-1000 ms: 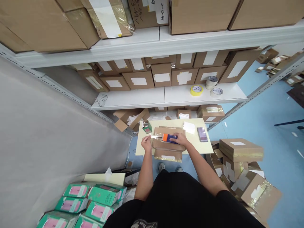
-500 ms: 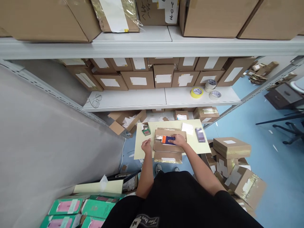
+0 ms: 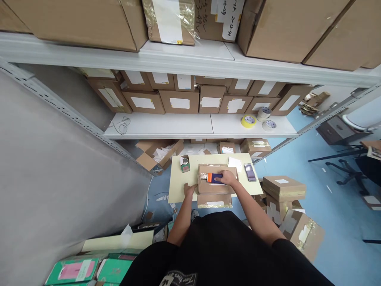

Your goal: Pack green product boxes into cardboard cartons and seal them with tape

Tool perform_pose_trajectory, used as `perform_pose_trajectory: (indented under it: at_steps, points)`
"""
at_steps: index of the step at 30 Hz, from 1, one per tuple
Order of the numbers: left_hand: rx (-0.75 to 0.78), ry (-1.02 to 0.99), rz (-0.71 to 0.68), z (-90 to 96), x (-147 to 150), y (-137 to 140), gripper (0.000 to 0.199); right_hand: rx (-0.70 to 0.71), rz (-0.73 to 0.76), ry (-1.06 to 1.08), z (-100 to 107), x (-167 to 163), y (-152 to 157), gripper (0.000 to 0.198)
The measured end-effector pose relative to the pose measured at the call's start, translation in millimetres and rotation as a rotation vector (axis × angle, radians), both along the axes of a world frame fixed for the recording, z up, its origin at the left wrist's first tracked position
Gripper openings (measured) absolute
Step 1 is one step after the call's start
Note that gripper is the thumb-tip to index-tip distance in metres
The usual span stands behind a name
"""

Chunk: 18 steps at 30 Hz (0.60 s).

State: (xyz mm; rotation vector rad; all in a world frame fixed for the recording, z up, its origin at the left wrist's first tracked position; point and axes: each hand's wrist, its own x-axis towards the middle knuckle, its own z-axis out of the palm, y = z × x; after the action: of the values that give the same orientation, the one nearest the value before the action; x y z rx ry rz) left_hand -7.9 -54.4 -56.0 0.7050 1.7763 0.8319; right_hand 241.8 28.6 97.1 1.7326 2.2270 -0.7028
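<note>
My right hand (image 3: 228, 177) is closed around a small flat dark blue box-like item with an orange end (image 3: 210, 178). That item lies over the middle of an open cardboard box (image 3: 205, 186), whose front flap (image 3: 214, 200) is folded toward me. Shiny tape and a white patch show on the cardboard around it. At the box's left side, my left hand (image 3: 189, 190) rests low over the tabletop, empty, its fingers apart and its thumb pointing at the box edge. Whether the thumb touches the cardboard, I cannot tell.
The pale yellow table (image 3: 178, 186) also bears a small green box (image 3: 185, 163), white paper (image 3: 235, 163) and a blurred purple item (image 3: 250, 172). Behind it stands a white shelf (image 3: 166, 124) with cartons and tape rolls (image 3: 248, 121). Stacked cartons (image 3: 284, 188) sit at right.
My left hand has lowered from a closed pose and spread its fingers beside the box. My right hand still holds the blue and orange item. The camera view has tilted slightly.
</note>
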Motion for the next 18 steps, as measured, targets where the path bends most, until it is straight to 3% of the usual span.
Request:
perform_pose_trajectory:
  at_steps: [3,4,6,8,11,13,18]
  points:
    - [0.047,0.138,0.027,10.4,-9.4,-3.9,0.076,0.000,-0.018,-0.016,1.2,0.8,0.0,0.056]
    - [0.116,0.175,-0.041,16.5,-12.5,-1.4,0.077,0.001,-0.021,-0.022,1.7,0.6,-0.1,0.056]
    - [0.306,0.273,-0.327,31.1,-17.9,10.3,0.086,0.004,-0.020,-0.039,3.0,-0.7,-0.5,0.058]
    - [0.440,0.381,-0.725,45.7,-21.7,28.8,0.113,0.009,-0.014,-0.060,4.6,-3.2,-0.7,0.060]
    - [0.401,0.460,-1.041,58.0,-25.1,55.3,0.137,0.013,0.001,-0.089,7.2,-6.9,-0.3,0.066]
    - [0.370,0.469,-1.097,58.3,-27.6,64.7,0.135,0.011,0.009,-0.101,8.6,-7.7,0.7,0.069]
    - [0.375,0.431,-1.079,50.8,-33.6,63.4,0.122,0.013,0.014,-0.097,10.5,-1.1,4.6,0.071]
